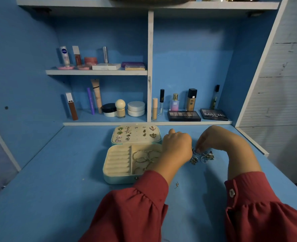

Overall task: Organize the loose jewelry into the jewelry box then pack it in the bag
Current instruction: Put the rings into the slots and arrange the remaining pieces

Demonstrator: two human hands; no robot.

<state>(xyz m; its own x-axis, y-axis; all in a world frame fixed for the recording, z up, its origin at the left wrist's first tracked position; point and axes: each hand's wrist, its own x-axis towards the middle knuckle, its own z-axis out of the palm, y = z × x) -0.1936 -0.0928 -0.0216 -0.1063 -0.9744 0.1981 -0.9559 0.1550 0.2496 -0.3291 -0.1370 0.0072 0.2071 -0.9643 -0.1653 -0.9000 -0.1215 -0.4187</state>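
- Roughly midway: jewelry box (119, 173) lies open near the desk's (57, 189) back edge, centre; earrings (127, 131) fill its lid, hoops (144, 158) its tray, ring rolls bare.
- Loose rings (204, 157) remain just right of the box.
- Right hand (214, 138) curls down, fingertips pinching a ring.
- Left hand (177, 144) is curled beside it; contents cannot be told.
- Bag unseen; packing not yet done.

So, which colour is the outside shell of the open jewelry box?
Light teal, seen in the head view along the jewelry box front edge.
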